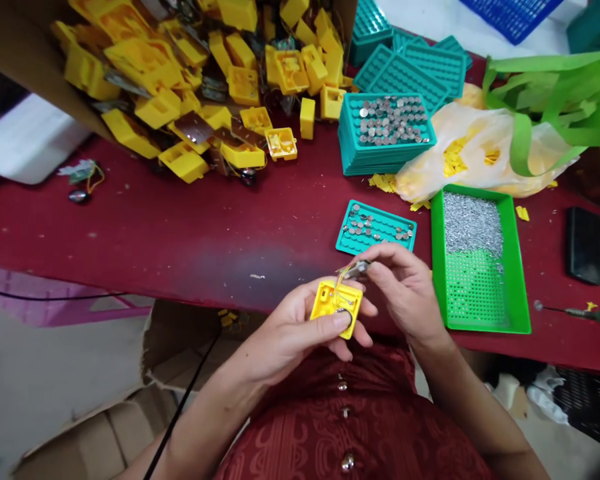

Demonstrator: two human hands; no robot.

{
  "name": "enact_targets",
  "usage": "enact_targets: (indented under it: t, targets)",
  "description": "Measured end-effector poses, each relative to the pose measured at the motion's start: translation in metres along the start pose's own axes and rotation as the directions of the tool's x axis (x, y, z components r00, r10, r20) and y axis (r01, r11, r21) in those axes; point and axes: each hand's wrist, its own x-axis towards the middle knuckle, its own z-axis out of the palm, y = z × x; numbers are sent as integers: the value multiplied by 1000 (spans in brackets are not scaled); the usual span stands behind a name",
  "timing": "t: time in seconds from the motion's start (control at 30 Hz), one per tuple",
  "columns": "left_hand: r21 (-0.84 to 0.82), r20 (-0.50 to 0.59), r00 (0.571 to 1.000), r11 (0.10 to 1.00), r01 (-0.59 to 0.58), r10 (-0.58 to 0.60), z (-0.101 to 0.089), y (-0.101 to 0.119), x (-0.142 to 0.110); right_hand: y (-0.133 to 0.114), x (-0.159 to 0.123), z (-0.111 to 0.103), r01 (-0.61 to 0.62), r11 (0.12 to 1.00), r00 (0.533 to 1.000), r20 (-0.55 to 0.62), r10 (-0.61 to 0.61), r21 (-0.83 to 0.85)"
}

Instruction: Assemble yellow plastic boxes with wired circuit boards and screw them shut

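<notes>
My left hand [300, 327] grips a small square yellow plastic case [336, 305] just in front of the table's near edge, thumb pressed on its lower corner. Thin wires rise from the case to a small metal part [356, 269] that my right hand [405, 287] pinches just above it. Directly behind my hands lies a teal tray [376, 228] with a few silvery button cells in its pockets.
A tipped cardboard box spills a heap of yellow cases [205, 80] at the back left. A stack of teal trays [385, 130] holds button cells. A green tray [480, 260] holds small metal parts. A phone [584, 244], plastic bags [480, 157] and a tool [590, 313] lie at right.
</notes>
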Motion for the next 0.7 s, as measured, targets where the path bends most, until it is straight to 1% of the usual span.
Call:
enact_targets:
  t: [0.07, 0.13, 0.23, 0.3, 0.33, 0.37, 0.4, 0.43, 0.47, 0.5, 0.53, 0.57, 0.6, 0.63, 0.67, 0.7]
  targets:
    - [55, -87, 996, 998, -26, 30, -3, -2, 0, -7, -2, 1, -15, 996, 999, -53, 11, -84]
    - [73, -128, 990, 996, -45, 54, -5, -4, -1, -8, -2, 1, -88, 994, 996, -21, 86, -67]
    - [56, -130, 988, 996, -74, 81, -8, -6, -2, 2, -1, 1, -209, 978, 976, 66, 207, 22]
    - [45, -118, 990, 996, -78, 83, -10, -7, -4, 9, -2, 2, -255, 965, 966, 63, 251, 57]
    - [44, -113, 990, 996, -77, 81, -10, -8, -4, 11, -3, 3, -253, 966, 967, 43, 251, 60]
    - [44, -115, 990, 996, -77, 81, -11, -9, -5, 12, -5, 4, -222, 974, 975, 7, 222, 45]
    - [47, -126, 989, 996, -78, 83, -12, -10, -5, 10, -7, 7, -159, 987, 987, -36, 159, 0]
    - [49, -147, 985, 996, -80, 87, -13, -10, -4, 7, -9, 9, -66, 995, 995, -77, 60, -81]
    - [45, -176, 980, 995, -88, 94, -13, -11, -3, 2, -13, 12, 43, 980, 994, -91, -62, -195]
    - [30, -205, 974, 995, -98, 102, -14, -12, -3, -4, -16, 15, 165, 933, 980, -54, -192, -321]
    - [2, -230, 967, 994, -111, 109, -15, -12, -2, -10, -19, 17, 289, 855, 951, 28, -308, -431]
    - [-36, -248, 962, 992, -124, 112, -16, -12, -1, -15, -23, 20, 403, 762, 911, 138, -389, -506]
    - [-76, -258, 960, 988, -137, 113, -17, -11, -1, -20, -26, 21, 498, 674, 864, 249, -437, -545]
    - [-113, -257, 960, 983, -146, 113, -18, -11, -1, -23, -28, 22, 570, 602, 820, 336, -464, -560]
    - [-143, -246, 963, 979, -147, 108, -20, -10, -1, -24, -30, 22, 617, 547, 785, 396, -476, -566]
    - [-167, -225, 969, 976, -141, 102, -21, -9, -2, -25, -31, 22, 641, 509, 766, 431, -478, -574]
